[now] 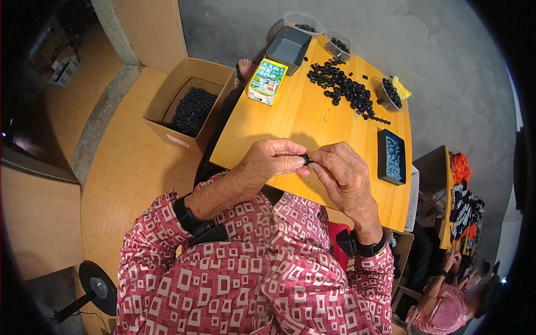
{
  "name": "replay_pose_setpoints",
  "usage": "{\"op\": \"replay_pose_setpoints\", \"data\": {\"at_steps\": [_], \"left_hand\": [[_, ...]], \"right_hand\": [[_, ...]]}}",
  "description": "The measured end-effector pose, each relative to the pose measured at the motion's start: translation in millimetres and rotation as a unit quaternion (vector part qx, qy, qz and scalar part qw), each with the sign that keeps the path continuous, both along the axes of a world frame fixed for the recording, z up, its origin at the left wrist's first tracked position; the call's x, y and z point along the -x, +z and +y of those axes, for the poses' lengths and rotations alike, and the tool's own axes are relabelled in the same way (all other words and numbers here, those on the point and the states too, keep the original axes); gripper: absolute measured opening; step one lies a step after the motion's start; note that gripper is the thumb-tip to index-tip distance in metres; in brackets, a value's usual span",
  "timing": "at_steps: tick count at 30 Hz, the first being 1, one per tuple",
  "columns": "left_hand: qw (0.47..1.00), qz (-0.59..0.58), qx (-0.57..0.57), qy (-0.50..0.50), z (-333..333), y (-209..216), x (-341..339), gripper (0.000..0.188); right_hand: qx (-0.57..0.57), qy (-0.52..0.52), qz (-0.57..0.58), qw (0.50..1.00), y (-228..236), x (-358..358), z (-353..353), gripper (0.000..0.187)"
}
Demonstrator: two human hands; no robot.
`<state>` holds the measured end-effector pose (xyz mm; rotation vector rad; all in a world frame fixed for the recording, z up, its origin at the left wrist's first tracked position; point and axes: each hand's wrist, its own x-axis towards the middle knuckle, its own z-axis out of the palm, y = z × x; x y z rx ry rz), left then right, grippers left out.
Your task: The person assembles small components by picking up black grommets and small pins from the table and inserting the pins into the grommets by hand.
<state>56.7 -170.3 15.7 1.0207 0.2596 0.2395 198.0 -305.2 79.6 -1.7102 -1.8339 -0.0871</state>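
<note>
Above the near edge of the wooden table [268, 131], my two hands meet fingertip to fingertip. Between them is a small black ring-like part [306, 159], mostly covered by the fingers. My left hand [273, 162] pinches it from the left with thumb and index finger. From the other side, the thumb and fingers of my right hand [343, 173] close on it too. A pile of similar black round parts [346, 89] spreads over the far right of the table. Right of my right hand lies a black tray [382, 153] of small clear bluish pieces [393, 159].
A grey tray [289, 47] and a yellow-green carton [267, 82] stand at the table's far left. Clear tubs [338, 44] of black parts line the far edge. Left, on the floor, sits a cardboard box [190, 67] of black parts. Another person [441, 307] sits at lower right.
</note>
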Motion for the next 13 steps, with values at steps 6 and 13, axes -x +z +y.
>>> {"op": "replay_pose_setpoints", "data": {"at_steps": [6,13], "left_hand": [[0.999,0.016,0.040,0.007,-2.1,2.9,0.5,0.032],[1.000,0.000,0.022,0.013,-2.1,-10.8,-3.5,0.034]], "right_hand": [[-0.011,-0.035,0.120,0.992,-17.8,3.8,-1.6,0.019],[-0.050,-0.079,0.210,0.973,-43.1,14.2,-2.6,0.020]]}}
